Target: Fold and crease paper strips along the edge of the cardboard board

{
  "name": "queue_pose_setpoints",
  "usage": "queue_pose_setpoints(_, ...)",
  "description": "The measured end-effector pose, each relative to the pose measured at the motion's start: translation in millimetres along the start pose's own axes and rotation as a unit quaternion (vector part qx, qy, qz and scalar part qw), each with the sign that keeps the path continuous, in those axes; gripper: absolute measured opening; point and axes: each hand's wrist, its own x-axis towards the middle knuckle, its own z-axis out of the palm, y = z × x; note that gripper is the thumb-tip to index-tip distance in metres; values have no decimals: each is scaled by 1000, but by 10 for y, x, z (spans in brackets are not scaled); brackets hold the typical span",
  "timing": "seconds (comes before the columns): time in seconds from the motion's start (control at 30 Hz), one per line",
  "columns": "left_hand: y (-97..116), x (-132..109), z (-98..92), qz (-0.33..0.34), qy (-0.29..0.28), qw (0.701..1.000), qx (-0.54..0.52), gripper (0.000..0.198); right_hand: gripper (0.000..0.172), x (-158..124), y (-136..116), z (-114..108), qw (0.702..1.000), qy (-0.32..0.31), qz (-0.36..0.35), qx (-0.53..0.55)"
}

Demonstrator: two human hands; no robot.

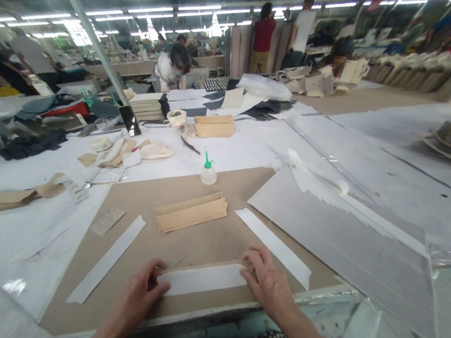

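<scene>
A white strip (206, 282) lies lengthwise before me near the front edge of a brown board (181, 252). A thin tan edge shows along its far side. My left hand (137, 293) pinches the strip's left end between thumb and fingers. At the right end, my right hand (267, 280) has its thumb on the strip and its fingers curled at the far corner. Two more white strips lie on the board, a left one (108, 259) and a right one (276, 245). Beyond the held strip sits a small stack of tan pieces (191, 213).
A clear bottle with a green nozzle (209, 172) stands at the board's back edge. To the right, a grey sheet (324, 237) carries several white strips (363, 215). Tan pieces (0, 201) lie left. A phone (129, 120) leans against a pole. Several people work farther back.
</scene>
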Motion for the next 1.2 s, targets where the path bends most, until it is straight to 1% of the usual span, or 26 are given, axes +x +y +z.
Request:
queue_pose_setpoints(0.07, 6, -10, 8, 1, 10, 1000, 7, 37, 27, -3, 36, 32, 997, -7, -80, -6)
queue_pose_setpoints(0.13, 7, -18, 10, -1, 31, 999, 24, 41, 32, 3, 71, 51, 991, -24, -131, -30)
queue_pose_setpoints(0.2, 6, -28, 9, -7, 60, 997, 49, 46, 33, 10, 103, 59, 987, -42, -148, -52)
queue_pose_setpoints(0.27, 12, -48, 19, 4, 84, 994, 66, 45, 36, 12, 136, 64, 985, -57, -148, -66)
queue_pose_setpoints(0.3, 20, -67, 33, 27, 95, 992, 74, 40, 38, 11, 154, 68, 985, -60, -148, -69)
queue_pose_setpoints(0.33, 30, -94, 55, 64, 102, 989, 89, 33, 40, 11, 173, 71, 984, -61, -150, -70)
queue_pose_setpoints(0.4, 57, -172, 124, 158, 117, 970, 142, 23, 44, 13, 207, 75, 983, -60, -161, -65)
queue_pose_setpoints(0.47, 83, -269, 214, 234, 141, 938, 213, 28, 44, 23, 227, 64, 981, -55, -175, -57)
queue_pose_setpoints(0.53, 101, -366, 305, 264, 177, 911, 263, 36, 40, 43, 225, 28, 980, -50, -188, -52)
queue_pose_setpoints(0.6, 107, -446, 378, 261, 211, 899, 281, 43, 32, 70, 203, -34, 978, -45, -199, -44)
queue_pose_setpoints(0.7, 94, -523, 450, 241, 239, 898, 279, 49, 26, 112, 169, -139, 974, -46, -222, -30)
queue_pose_setpoints(0.77, 83, -552, 478, 232, 253, 900, 270, 47, 25, 131, 161, -182, 970, -43, -238, -27)
queue_pose_setpoints(0.83, 103, -563, 499, 216, 269, 904, 252, 41, 25, 136, 168, -181, 969, -34, -244, -32)
queue_pose_setpoints(0.9, 192, -537, 521, 199, 277, 912, 225, 35, 24, 130, 174, -142, 969, -24, -244, -45)
queue_pose_setpoints(0.97, 367, -461, 562, 212, 268, 922, 184, 33, 25, 115, 162, -92, 969, -18, -236, -64)
queue_pose_setpoints(1.0, 480, -406, 594, 230, 252, 926, 161, 32, 27, 104, 147, -73, 970, -19, -232, -74)
queue_pose_setpoints(1.07, 724, -283, 686, 272, 199, 933, 126, 29, 34, 74, 107, -59, 971, -25, -219, -94)
queue_pose_setpoints(1.13, 925, -183, 808, 303, 139, 934, 130, 22, 40, 23, 73, -78, 971, -27, -210, -111)
queue_pose_setpoints(1.2, 1028, -129, 936, 316, 116, 928, 161, 17, 41, -65, 60, -112, 971, -10, -205, -121)
